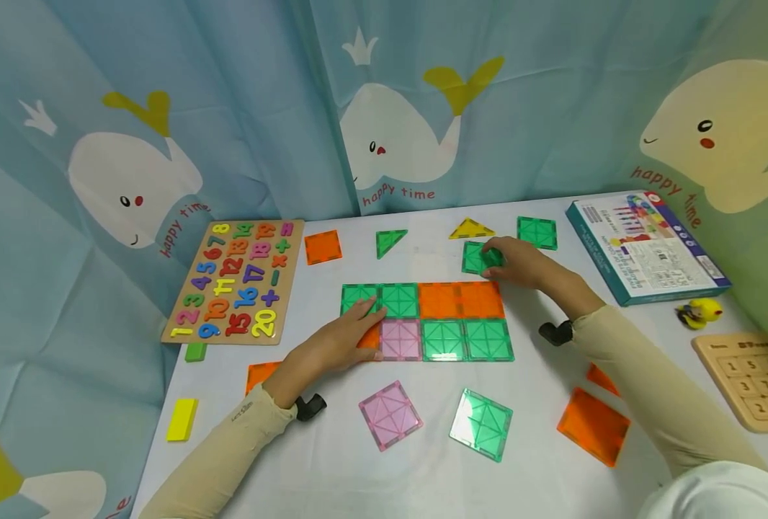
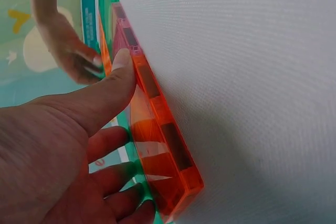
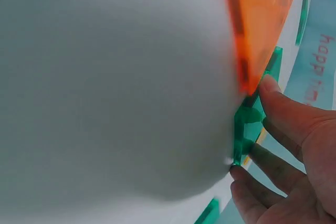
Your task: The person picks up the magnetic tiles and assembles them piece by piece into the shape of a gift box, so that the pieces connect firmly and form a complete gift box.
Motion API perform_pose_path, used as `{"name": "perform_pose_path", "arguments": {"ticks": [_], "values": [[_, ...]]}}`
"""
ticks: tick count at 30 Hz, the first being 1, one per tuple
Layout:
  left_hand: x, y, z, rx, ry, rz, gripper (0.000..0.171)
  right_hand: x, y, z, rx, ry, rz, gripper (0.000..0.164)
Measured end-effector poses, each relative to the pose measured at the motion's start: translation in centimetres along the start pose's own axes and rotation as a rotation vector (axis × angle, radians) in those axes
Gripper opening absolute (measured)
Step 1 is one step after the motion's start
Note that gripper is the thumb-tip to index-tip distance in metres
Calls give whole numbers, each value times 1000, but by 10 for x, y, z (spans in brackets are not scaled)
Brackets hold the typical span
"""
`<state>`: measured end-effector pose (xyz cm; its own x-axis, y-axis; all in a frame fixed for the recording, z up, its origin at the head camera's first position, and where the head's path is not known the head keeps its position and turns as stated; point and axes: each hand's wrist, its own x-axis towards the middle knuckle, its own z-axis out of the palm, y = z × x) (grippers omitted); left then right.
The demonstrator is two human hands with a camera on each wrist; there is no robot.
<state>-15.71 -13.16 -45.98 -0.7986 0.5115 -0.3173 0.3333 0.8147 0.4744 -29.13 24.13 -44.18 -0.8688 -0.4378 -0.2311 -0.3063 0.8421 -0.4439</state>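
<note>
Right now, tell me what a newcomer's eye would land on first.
Likely the block of green, orange and pink tiles in the middle of the table, with the left hand resting on its left end. Next, the colourful number board at the back left, then the big whales on the curtain behind.

Room lies between number board and tile block; left hand bars nearside.

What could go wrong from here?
The left hand rests on the left end of the tile block; a push might shift it. The right hand pinches a green tile near the yellow triangle and might bump that. The right sleeve appears close to an orange piece and might drag it.
</note>
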Motion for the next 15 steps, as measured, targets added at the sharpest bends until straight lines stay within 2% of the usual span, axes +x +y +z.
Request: {"name": "perform_pose_path", "arguments": {"ticks": [3,15], "values": [[-1,1,-1,-10,-2,-2,85,14,-13,3,-8,-15,-26,51],[-1,1,0,-9,8,-8,86,61,-72,31,-21,0,-239,46]]}}
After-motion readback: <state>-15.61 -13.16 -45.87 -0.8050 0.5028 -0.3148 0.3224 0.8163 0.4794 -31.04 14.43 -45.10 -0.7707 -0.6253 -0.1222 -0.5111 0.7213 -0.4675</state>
